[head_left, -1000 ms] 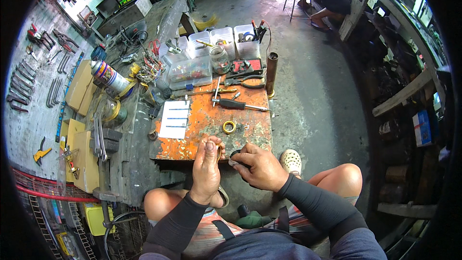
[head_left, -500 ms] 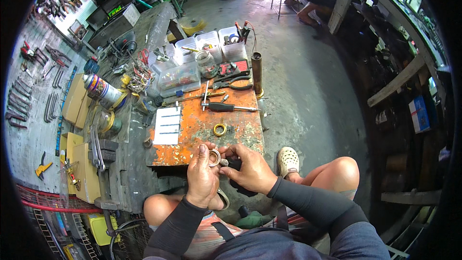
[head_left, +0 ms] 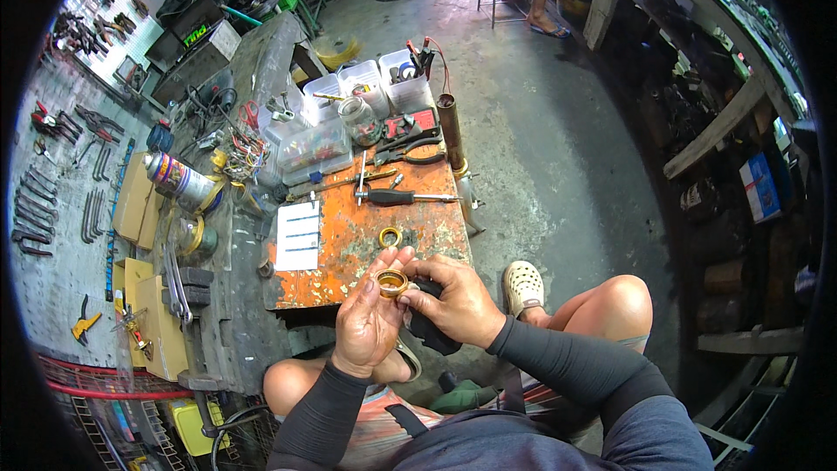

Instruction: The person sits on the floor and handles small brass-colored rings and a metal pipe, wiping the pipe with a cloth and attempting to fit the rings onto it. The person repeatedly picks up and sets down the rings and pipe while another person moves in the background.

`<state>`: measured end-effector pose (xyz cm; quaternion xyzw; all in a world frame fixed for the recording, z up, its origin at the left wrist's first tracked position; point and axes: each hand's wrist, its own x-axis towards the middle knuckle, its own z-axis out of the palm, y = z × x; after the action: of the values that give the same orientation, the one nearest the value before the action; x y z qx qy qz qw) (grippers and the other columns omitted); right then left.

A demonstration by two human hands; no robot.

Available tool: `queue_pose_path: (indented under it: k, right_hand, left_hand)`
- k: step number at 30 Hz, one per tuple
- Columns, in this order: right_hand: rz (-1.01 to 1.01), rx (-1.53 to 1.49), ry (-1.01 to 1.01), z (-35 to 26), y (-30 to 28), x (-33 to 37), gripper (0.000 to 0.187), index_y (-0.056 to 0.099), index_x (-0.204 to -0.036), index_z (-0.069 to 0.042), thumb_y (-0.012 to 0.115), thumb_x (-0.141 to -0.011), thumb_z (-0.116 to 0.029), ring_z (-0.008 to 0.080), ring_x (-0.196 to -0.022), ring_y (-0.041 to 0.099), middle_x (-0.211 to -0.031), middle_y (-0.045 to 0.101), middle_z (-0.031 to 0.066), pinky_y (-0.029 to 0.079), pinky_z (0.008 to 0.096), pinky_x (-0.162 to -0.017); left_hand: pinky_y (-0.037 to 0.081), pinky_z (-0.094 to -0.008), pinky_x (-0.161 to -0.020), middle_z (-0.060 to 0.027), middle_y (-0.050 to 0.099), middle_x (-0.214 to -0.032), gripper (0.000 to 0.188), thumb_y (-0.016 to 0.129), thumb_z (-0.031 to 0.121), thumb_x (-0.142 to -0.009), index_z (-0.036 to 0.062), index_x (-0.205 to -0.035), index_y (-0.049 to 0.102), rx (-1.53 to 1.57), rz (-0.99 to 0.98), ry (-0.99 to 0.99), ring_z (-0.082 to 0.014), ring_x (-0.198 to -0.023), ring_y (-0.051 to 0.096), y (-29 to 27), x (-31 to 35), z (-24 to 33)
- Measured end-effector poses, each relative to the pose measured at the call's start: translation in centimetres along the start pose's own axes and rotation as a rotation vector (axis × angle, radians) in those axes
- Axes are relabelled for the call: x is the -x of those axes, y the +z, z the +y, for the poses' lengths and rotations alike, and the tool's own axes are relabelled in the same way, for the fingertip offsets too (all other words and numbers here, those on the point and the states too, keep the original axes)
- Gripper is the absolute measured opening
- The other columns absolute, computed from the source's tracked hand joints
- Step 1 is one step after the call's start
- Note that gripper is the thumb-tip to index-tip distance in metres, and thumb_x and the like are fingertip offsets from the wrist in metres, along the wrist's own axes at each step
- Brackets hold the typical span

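Above the near edge of the orange bench, my left hand (head_left: 359,330) holds a brass ring (head_left: 391,294) between its thumb and fingers, with the palm turned up. The ring is tilted so that its opening faces me. My right hand (head_left: 467,307) grips a black cloth (head_left: 431,332) that hangs below its fingers. Its thumb and fingertips are at the ring's right side; whether they also pinch it I cannot tell. Just beyond my hands a second brass ring (head_left: 381,239) lies on the chipped orange bench top (head_left: 349,272).
A screwdriver (head_left: 389,198), pliers (head_left: 422,156) and a printed paper sheet (head_left: 298,238) lie on the bench. Behind them are a glass jar (head_left: 358,122) and clear plastic bins (head_left: 404,92). An upright metal tube (head_left: 451,133) stands at the right edge. Far back, a person's legs (head_left: 542,4) show near a stool.
The held ring has tipped so its opening shows more, and my left fingers have straightened. The cloth shows more below my right hand. The view has shifted slightly; the far person's legs have moved.
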<state>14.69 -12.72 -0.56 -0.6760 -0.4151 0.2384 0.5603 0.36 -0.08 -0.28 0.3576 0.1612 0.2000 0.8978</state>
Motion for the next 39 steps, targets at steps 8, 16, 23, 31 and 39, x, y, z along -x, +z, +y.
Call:
queue_pose_path:
  k: [8, 16, 23, 31, 39]
  right_hand:
    - [0.03, 0.003, -0.017, 0.04, 0.02, 0.3, 0.038, 0.078, -0.122, -0.002, 0.089, -0.09, -0.021, 0.0362, -0.1, 0.073, -0.103, 0.074, 0.016, 0.057, 0.0452, -0.091]
    - [0.04, 0.011, -0.031, -0.04, 0.06, 0.37, 0.036, 0.077, -0.121, -0.002, 0.087, -0.091, -0.019, 0.0363, -0.101, 0.073, -0.105, 0.074, 0.0161, 0.058, 0.0451, -0.091]
    - [0.042, 0.013, -0.031, 0.09, 0.1, 0.44, 0.036, 0.077, -0.122, -0.002, 0.088, -0.091, -0.018, 0.0357, -0.103, 0.074, -0.106, 0.075, 0.0155, 0.058, 0.0444, -0.093]
    - [0.018, -0.017, 0.013, -0.38, 0.04, 0.59, 0.037, 0.077, -0.124, -0.003, 0.087, -0.092, -0.019, 0.0363, -0.105, 0.073, -0.108, 0.075, 0.0157, 0.057, 0.0454, -0.094]
    - [0.006, -0.048, -0.025, 0.16, 0.31, 0.81, 0.04, 0.075, -0.13, -0.004, 0.086, -0.095, -0.019, 0.0361, -0.108, 0.073, -0.112, 0.074, 0.0164, 0.057, 0.0447, -0.096]
  left_hand:
    - [0.052, -0.0378, -0.111, -0.0278, 0.04, -0.173, 0.063, 0.045, 0.036, -0.12, -0.0049, -0.167, 0.037, 0.026, -0.01, -0.017, -0.0295, -0.147, 0.054, -0.56, -0.1, -0.45]
    - [0.05, -0.0371, -0.112, -0.0257, 0.046, -0.17, 0.063, 0.042, 0.039, -0.121, -0.0045, -0.166, 0.041, 0.017, -0.021, -0.02, -0.0272, -0.143, 0.056, -0.56, -0.08, -0.61]
    - [0.049, -0.0394, -0.114, -0.025, 0.045, -0.17, 0.062, 0.043, 0.041, -0.12, -0.0022, -0.165, 0.045, 0.005, -0.041, -0.024, -0.026, -0.142, 0.056, -1.04, -0.05, -0.88]
    - [0.048, -0.0423, -0.118, -0.0252, 0.043, -0.172, 0.07, 0.056, 0.043, -0.117, -0.001, -0.168, 0.038, -0.164, -0.015, 0.026, -0.0296, -0.148, 0.053, -0.68, 0.24, -0.75]
    - [0.046, -0.0439, -0.122, -0.0275, 0.041, -0.172, 0.073, 0.061, 0.044, -0.114, -0.0006, -0.168, 0.039, -0.22, -0.032, 0.064, -0.032, -0.154, 0.048, -0.31, 0.31, -0.57]
